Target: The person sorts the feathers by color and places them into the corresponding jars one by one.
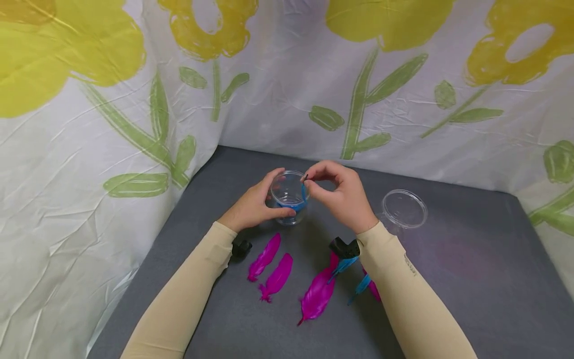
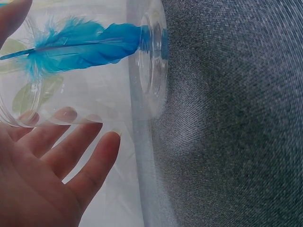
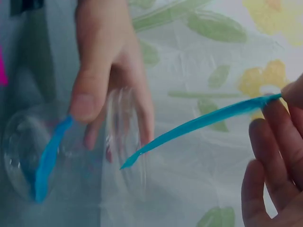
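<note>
My left hand (image 1: 255, 202) holds a clear plastic jar (image 1: 287, 187) upright on the table, thumb on the near side and fingers round the far side. My right hand (image 1: 338, 194) pinches a blue feather (image 3: 208, 118) by its quill at the jar's mouth. Its free end points toward the opening in the right wrist view. Another blue feather (image 3: 47, 163) lies within the jar, near its base. Through the jar's wall in the left wrist view, blue feather barbs (image 2: 87, 45) show, with a dark quill running past the rim.
Two magenta feathers (image 1: 276, 276) lie in front of the jar. Nearer my right sleeve are a larger magenta feather (image 1: 317, 295), blue feathers (image 1: 360, 289) and a partly hidden magenta one. A clear round plastic piece (image 1: 405, 228) sits at right. Flowered cloth (image 1: 278, 109) hangs behind the table.
</note>
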The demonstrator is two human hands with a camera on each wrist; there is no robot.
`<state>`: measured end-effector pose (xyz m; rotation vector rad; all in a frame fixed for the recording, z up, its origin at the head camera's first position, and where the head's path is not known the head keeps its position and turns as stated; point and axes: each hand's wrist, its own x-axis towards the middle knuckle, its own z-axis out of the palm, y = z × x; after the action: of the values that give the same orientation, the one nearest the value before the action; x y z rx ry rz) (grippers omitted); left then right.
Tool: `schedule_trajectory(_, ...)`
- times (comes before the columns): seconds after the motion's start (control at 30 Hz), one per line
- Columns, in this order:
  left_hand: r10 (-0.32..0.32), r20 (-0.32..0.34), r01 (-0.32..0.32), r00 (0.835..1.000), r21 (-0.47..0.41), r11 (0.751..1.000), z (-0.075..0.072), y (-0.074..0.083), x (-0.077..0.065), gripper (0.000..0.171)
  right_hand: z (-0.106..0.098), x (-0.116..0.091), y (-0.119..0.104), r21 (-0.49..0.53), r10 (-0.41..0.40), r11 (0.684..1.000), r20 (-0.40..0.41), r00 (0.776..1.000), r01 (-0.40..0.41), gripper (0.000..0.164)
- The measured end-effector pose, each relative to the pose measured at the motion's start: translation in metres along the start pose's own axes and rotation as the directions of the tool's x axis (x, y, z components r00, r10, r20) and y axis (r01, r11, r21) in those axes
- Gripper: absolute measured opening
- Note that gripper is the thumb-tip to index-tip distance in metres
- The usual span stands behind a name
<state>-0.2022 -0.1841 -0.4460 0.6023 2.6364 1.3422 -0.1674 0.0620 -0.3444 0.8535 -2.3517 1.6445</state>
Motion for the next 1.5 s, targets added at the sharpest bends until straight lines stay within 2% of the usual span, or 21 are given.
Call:
schedule_trajectory(0.2,-0.001,0.000,0.001,1.000,-0.003,1.000,0.000,0.002,-0.001,0.113,0.003,0.010,-0.023,0.048,0.030,0.998,-0.037,0.999,-0.028,0.006)
schedule_trajectory(0.43,-0.005,-0.006,0.005,1.000,0.004,1.000,0.000,0.003,-0.001,0.113,0.009,0.017,-0.021,0.102,0.050,0.994,-0.058,0.997,-0.044,0.007)
schedule_trajectory(0.6,-0.023,-0.007,0.023,1.000,0.017,1.000,0.000,0.001,-0.001,0.113,0.013,0.018,-0.016,0.083,0.037,0.996,-0.047,0.998,-0.033,0.008)
schedule_trajectory(0.73,-0.020,-0.011,0.020,1.000,0.018,1.000,0.000,0.001,-0.001,0.112,0.016,0.016,-0.009,0.046,0.055,0.998,-0.036,0.998,-0.053,0.008)
schedule_trajectory(0.97,-0.007,-0.012,0.007,1.000,0.021,1.000,0.000,0.001,-0.001,0.112,0.024,0.016,0.031,-0.013,0.063,0.998,-0.023,0.998,-0.064,0.006)
schedule_trajectory(1.13,0.008,-0.012,-0.008,1.000,0.016,1.000,0.000,0.000,-0.001,0.112,0.032,0.012,0.049,-0.067,0.078,0.995,0.007,0.997,-0.077,0.008)
schedule_trajectory(1.27,0.018,-0.001,-0.018,1.000,0.010,1.000,0.001,0.000,-0.001,0.111,0.035,0.007,0.056,-0.111,0.085,0.990,0.019,0.996,-0.082,0.008)
schedule_trajectory(1.5,0.017,-0.004,-0.017,1.000,0.017,1.000,-0.001,0.001,-0.002,0.109,0.035,0.005,0.051,-0.131,0.066,0.989,0.011,0.998,-0.064,0.008)
